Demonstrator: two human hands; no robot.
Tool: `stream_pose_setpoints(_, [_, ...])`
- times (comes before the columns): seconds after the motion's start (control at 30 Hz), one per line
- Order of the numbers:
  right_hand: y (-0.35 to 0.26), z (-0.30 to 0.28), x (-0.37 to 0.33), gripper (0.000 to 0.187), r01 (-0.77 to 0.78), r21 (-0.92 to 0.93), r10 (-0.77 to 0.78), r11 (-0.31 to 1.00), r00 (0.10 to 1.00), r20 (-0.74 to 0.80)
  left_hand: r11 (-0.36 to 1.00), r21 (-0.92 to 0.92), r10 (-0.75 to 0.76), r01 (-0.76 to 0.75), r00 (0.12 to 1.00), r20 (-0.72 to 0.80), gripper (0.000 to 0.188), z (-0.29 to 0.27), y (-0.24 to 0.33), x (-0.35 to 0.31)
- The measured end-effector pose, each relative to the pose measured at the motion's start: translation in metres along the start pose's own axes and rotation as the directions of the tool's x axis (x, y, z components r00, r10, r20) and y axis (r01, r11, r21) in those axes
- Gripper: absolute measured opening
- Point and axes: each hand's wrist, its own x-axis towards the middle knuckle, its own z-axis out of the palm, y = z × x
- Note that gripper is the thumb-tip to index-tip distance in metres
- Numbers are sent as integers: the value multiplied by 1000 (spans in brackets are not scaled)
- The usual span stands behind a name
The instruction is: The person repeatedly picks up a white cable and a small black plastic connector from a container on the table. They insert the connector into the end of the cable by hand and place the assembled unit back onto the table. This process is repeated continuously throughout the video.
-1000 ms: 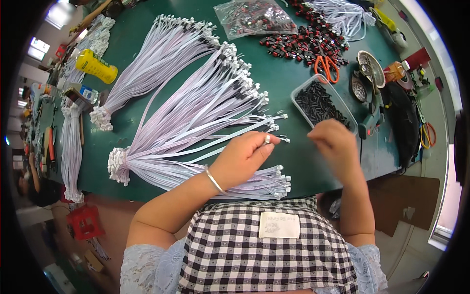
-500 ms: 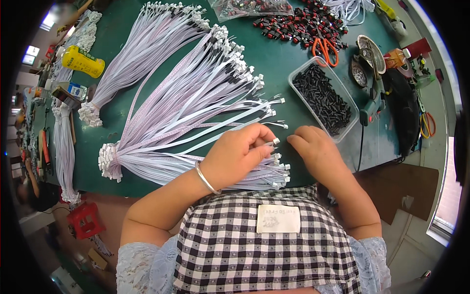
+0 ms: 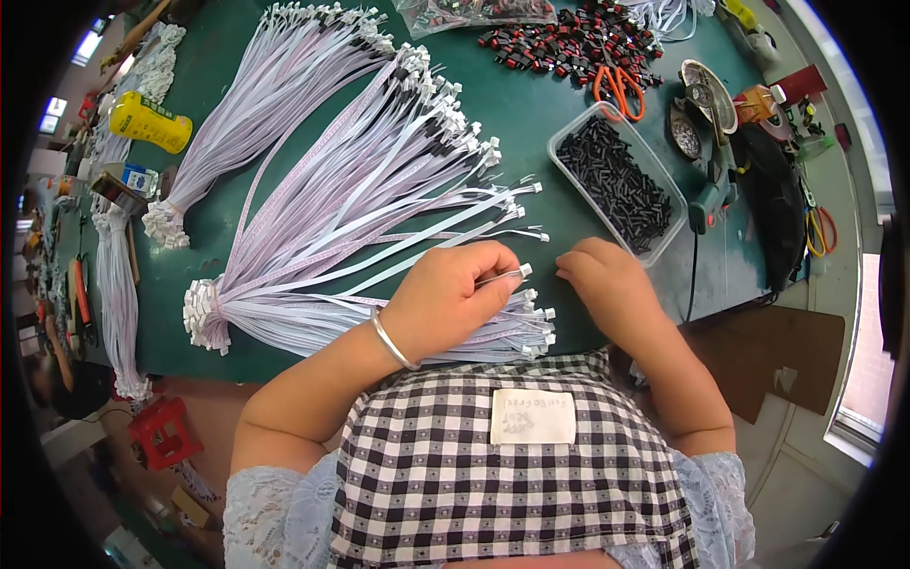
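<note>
My left hand (image 3: 462,289) is closed in a pinch on a thin cable whose white connector (image 3: 524,271) sticks out past the fingertips. Just across a small gap, my right hand (image 3: 607,280) has thumb and fingers pressed together; whatever is in them is hidden. Under and beside my left hand fans a big bundle of flat white ribbon cables (image 3: 327,213), gathered at its left end by a cluster of white connectors (image 3: 203,315). Some of its far ends carry black sleeves. Beyond my right hand stands a clear plastic box (image 3: 665,239) holding short black tubes (image 3: 616,180).
A second cable bundle (image 3: 261,100) lies at the back left, near a yellow bottle (image 3: 150,122). Orange-handled scissors (image 3: 621,93) rest by a heap of red-and-black parts (image 3: 573,47). Metal dishes (image 3: 684,131) and a green-handled tool (image 3: 706,207) are at the right.
The view has shifted slightly, moving the table's things left and up. More of the connector shows beyond my left fingertips. My right hand keeps its pinch, almost in the same place.
</note>
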Motion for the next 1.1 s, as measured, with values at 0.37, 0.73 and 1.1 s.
stream_pose_setpoints(0.37, [-33, 6, 42, 12, -81, 694, 265, 716, 951, -162, 942, -313, -102, 122, 992, 80, 15, 7, -20, 7])
stream_pose_setpoints(0.73, [-22, 19, 3, 14, -310, 926, 513, 217, 843, 162, 897, -401, -182, 186, 982, 47, 16, 2, -18, 5])
stream_pose_setpoints(1.1, [-30, 36, 3, 12, -205, 960, 545, 191, 836, 70, 842, -515, -152, 163, 986, 63, 15, 0, -25, 8])
